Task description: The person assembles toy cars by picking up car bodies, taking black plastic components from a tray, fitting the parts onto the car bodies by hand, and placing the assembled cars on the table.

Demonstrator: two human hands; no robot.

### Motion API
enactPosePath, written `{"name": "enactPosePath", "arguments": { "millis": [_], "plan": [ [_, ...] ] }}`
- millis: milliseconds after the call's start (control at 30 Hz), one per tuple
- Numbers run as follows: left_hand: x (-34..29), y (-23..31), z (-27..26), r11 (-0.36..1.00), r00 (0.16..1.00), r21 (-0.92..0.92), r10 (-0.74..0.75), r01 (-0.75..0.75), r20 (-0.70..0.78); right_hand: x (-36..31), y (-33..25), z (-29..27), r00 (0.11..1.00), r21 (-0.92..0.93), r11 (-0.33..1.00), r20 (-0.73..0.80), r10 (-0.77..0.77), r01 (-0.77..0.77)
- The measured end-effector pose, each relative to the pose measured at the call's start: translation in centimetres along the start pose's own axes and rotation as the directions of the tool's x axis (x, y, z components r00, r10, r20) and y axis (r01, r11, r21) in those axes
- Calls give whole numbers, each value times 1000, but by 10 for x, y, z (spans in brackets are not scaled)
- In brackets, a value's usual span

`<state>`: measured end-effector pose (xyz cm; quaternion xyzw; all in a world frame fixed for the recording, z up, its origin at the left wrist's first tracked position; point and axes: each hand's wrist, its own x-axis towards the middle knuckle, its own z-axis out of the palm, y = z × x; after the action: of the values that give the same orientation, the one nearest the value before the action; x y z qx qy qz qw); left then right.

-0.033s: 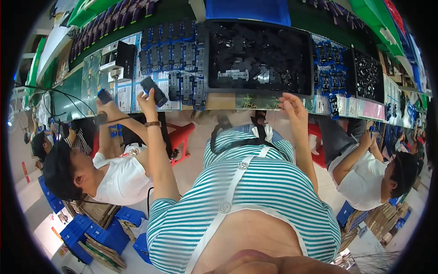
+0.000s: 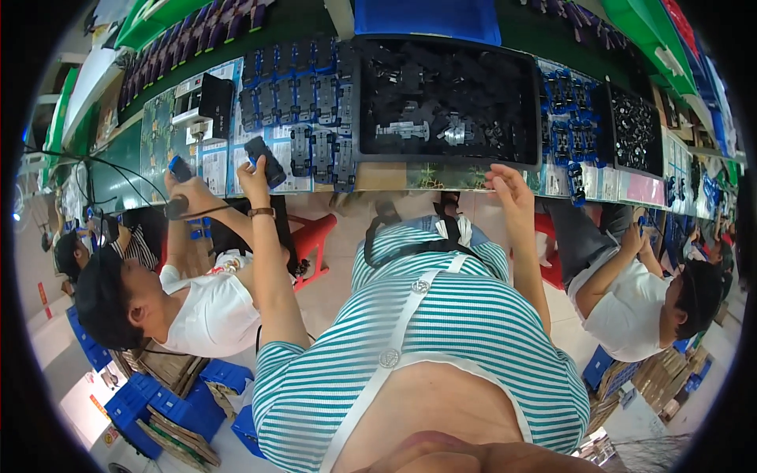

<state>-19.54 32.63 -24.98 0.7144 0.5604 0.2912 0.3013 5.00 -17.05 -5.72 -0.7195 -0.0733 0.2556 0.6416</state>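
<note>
My left hand (image 2: 254,183) is closed on a toy car (image 2: 266,162), a black and blue piece held just over the table's near edge. Beyond it, several similar blue toy cars with black undersides (image 2: 301,98) lie in rows. My right hand (image 2: 511,188) holds nothing; its fingers are apart and slightly curled by the near right corner of a large black tray (image 2: 441,160). Many loose black plastic parts (image 2: 449,87) fill that tray, with a few shiny grey ones among them.
More blue and black pieces (image 2: 572,118) lie right of the tray, beside a smaller tray of small parts (image 2: 635,130). A small machine (image 2: 206,110) stands at left. One co-worker (image 2: 197,307) sits close on my left, holding a dark piece; another (image 2: 631,307) sits at right.
</note>
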Motion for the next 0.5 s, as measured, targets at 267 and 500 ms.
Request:
{"name": "enactPosePath", "arguments": {
  "millis": [267,500],
  "plan": [
    [45,-42,59,997,917,-75,41,-12,397,-3,56,-63,975,-152,988,-221,-15,-19],
    [20,-20,67,898,993,433,-108,74,55,18,145,-167,740,154,980,-644,196,-125]
  ]
}}
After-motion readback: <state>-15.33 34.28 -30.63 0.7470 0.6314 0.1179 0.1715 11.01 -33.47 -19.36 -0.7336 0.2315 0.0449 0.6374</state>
